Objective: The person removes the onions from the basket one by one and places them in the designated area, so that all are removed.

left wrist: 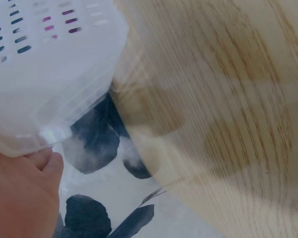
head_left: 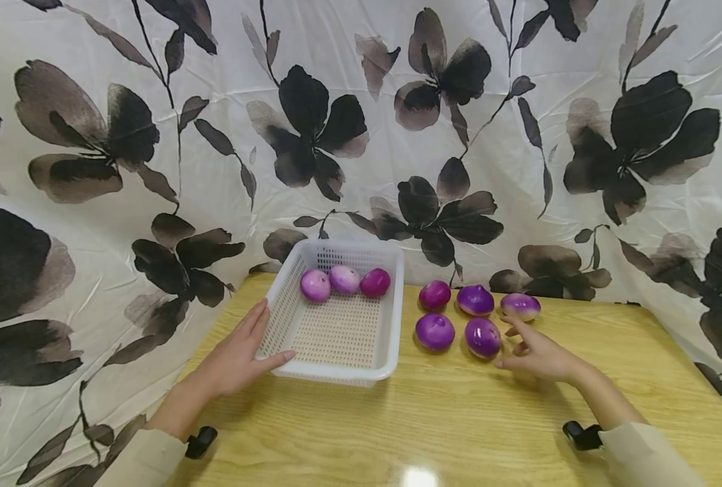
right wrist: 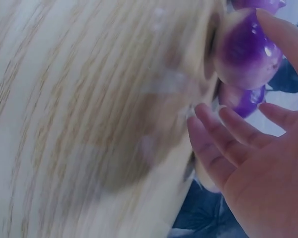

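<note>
- Far left, there's the left hand at the basket's near-left corner. Fingers are laid along the outside of the left wall, thumb spread well away and lying over the near rim. Fairly wide, flat hold, no fist.
- The white basket sits on the wooden table, its long axis running away from the person with the far end leaning a bit right. Open side's up.
- Inside it, three onions line up near the far end: a pale one on the left, another pale one in the middle, and a darker one on the right.
- Right of the basket, the back-left onion is behind the front-left onion, which has its knobby end facing up.
- Next, the back-middle onion looks wider than tall, with its little tip up.
- In front of that is the front-right onion, longer front to back.
- The back-right onion lies with its long axis roughly left to right.
- Last, the right hand: thumb and fingers apart, loosely bent, nothing in its grasp. Thumb's right beside the front-right onion, index by the back-right one; can't tell if either actually touches.
</note>
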The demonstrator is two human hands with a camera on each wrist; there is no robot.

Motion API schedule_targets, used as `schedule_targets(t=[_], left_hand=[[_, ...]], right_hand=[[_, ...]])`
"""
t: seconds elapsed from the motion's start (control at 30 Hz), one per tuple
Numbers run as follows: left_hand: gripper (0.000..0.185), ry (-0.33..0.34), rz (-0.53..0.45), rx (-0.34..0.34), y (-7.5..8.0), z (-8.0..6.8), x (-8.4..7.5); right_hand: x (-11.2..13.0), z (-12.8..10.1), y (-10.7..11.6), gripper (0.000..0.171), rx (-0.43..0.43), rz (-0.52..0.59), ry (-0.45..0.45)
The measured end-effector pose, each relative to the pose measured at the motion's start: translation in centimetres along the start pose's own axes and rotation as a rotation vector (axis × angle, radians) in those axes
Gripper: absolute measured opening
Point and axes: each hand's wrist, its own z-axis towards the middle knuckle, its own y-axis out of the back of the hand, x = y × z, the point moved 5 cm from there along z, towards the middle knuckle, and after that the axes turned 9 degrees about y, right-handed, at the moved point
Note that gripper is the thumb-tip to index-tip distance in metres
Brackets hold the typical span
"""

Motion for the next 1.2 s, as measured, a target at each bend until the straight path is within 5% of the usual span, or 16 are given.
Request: schedule_targets(t=[0.53,1.2], left_hand=[[0.115,0.0,-0.004,0.002,0.2,0.3,0.0],[0.115,0.004,0.001,-0.006,-0.1,0.1,0.1]], right_hand=[[2.5,-0.5,1.8,0.084,-0.083,-0.095,0.125],[8.3,3.0,0.3,0.075,-0.066,-0.167,0.199]])
